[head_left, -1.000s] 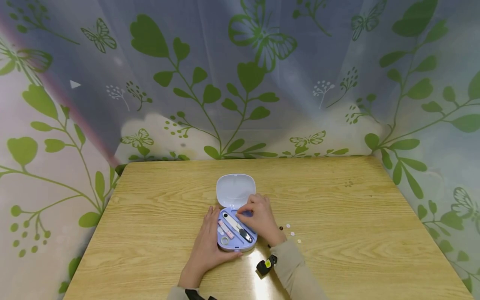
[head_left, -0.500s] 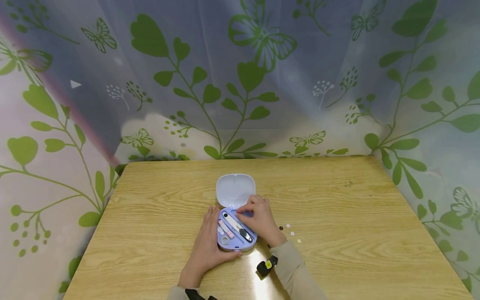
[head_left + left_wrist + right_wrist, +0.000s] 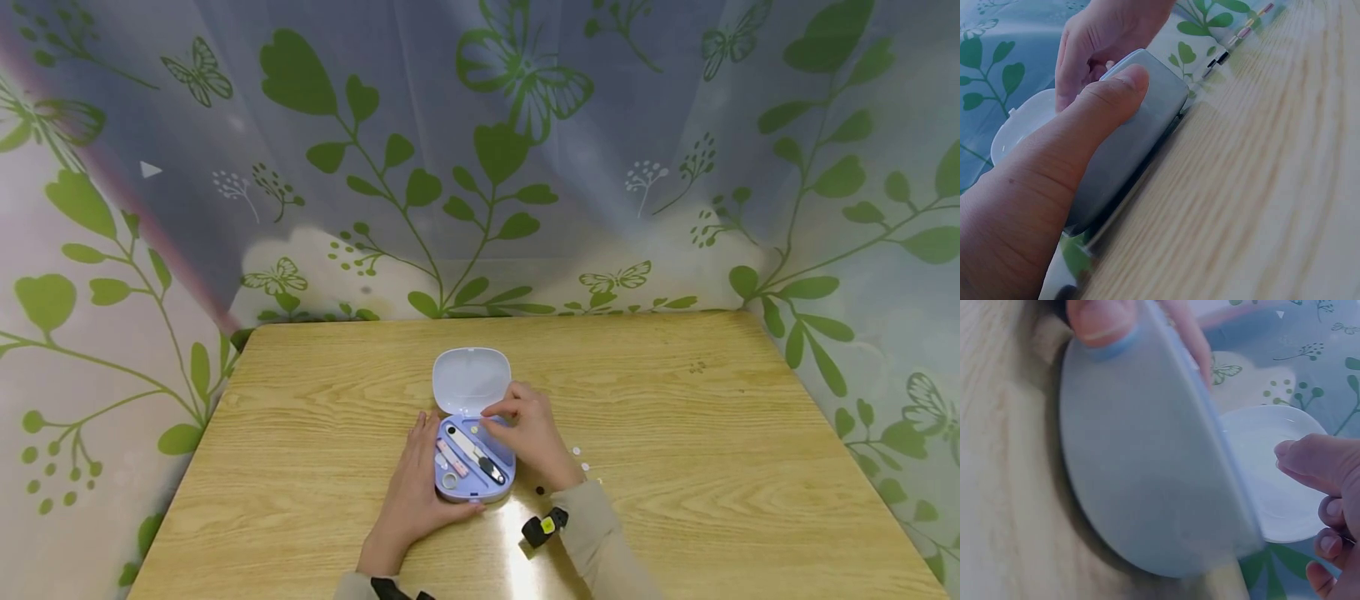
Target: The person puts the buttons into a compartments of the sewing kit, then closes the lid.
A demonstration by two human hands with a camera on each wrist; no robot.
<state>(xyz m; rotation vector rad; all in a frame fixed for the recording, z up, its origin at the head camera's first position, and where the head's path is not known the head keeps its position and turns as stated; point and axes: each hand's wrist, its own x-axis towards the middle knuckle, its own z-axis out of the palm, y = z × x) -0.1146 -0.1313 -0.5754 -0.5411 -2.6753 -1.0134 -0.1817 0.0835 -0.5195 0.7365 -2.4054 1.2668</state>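
A lavender sewing kit case [image 3: 489, 493] stands on the table, its pale lid [image 3: 471, 380] folded back. My left hand [image 3: 415, 492] grips its left side and front; in the left wrist view the thumb [image 3: 1113, 94] presses on the case wall [image 3: 1141, 131]. Inside lie a slim white-and-black tool [image 3: 474, 454], a pink-and-white strip [image 3: 452, 458] and a pale ring [image 3: 449, 481]. A small yellowish button [image 3: 474, 430] lies in the upper compartment. Just above it hovers my right hand [image 3: 528, 425], thumb and index fingertips slightly apart, nothing visible between them.
Right of the case, small white buttons [image 3: 585, 467] lie loose on the wooden table [image 3: 712, 433], partly behind the right forearm. A black button [image 3: 540, 491] sits nearer the case. A patterned curtain [image 3: 375, 208] hangs behind the table.
My right hand has lifted slightly up and right, and its fingertips have parted. The yellowish button now shows in the compartment where the fingers were. My left hand has stayed still.
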